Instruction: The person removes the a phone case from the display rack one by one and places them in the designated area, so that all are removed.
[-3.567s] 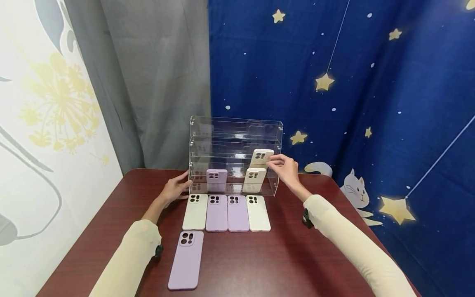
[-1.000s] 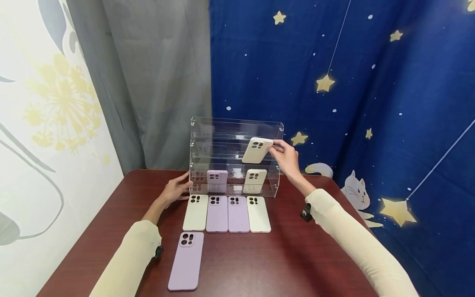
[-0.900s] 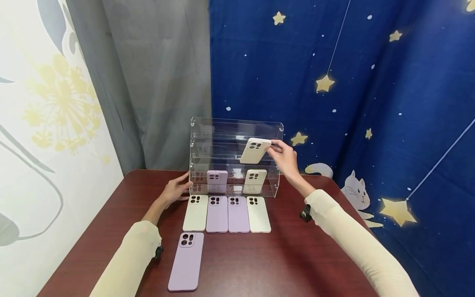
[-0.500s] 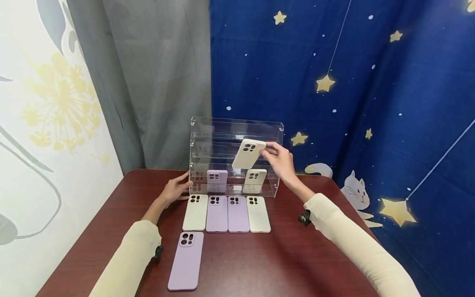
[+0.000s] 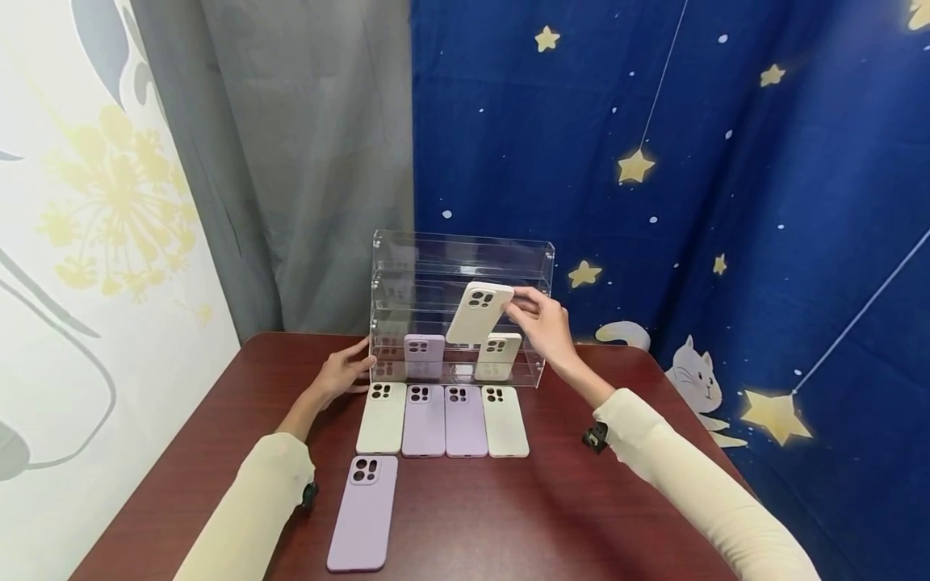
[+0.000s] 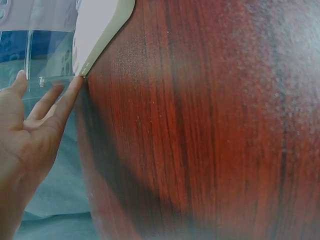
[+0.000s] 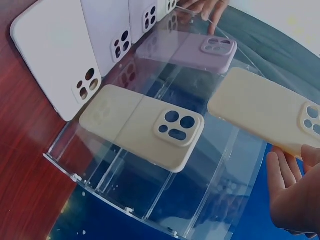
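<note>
A clear acrylic display rack (image 5: 461, 250) with stepped tiers stands on the table. My right hand (image 5: 541, 323) pinches a cream phone case (image 5: 477, 311) by its upper right edge, holding it tilted in front of the rack's middle tiers. Behind and below it, another cream case (image 7: 145, 127) leans in the lowest tier, beside a purple case (image 5: 425, 355). My left hand (image 5: 341, 371) touches the rack's left side with its fingers extended; in the left wrist view a fingertip also reaches the corner of a pale case (image 6: 102, 30).
In front of the rack lies a row: a white case (image 5: 381, 424), two purple cases (image 5: 424, 428) and another white case (image 5: 506, 428). A larger-looking purple case (image 5: 363, 516) lies nearer on the dark red table (image 5: 523, 516). Curtains (image 5: 479, 121) hang behind.
The right hand has lifted the cream case out of the second tier from the bottom, then brought it left and lower, closer to me. The left hand stays at the rack's side.
</note>
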A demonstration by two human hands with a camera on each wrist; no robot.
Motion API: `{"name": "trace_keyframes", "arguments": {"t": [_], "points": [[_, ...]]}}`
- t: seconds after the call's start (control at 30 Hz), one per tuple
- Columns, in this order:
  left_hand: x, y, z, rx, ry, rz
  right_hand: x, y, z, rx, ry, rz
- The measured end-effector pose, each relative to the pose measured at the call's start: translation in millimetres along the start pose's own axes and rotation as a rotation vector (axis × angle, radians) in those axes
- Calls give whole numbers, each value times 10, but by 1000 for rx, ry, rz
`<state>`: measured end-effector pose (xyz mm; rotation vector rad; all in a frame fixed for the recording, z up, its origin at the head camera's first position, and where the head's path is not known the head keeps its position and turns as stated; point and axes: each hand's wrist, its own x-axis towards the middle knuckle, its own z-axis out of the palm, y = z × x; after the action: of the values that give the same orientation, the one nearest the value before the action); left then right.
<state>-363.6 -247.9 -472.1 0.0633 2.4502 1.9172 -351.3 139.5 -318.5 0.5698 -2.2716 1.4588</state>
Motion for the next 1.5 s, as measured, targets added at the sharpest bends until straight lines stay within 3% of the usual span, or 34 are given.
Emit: {"name": "trace_keyframes", "arguments": {"t": [1.1, 1.33, 1.5], "points": [[4, 0, 1, -9, 2, 3, -478, 247, 332, 58, -218, 60], [-26, 11, -7, 4, 5, 18, -583, 275, 415, 136, -263, 84], [-27, 9, -12, 5, 7, 15, -663, 289, 457, 103, -293, 90]]}}
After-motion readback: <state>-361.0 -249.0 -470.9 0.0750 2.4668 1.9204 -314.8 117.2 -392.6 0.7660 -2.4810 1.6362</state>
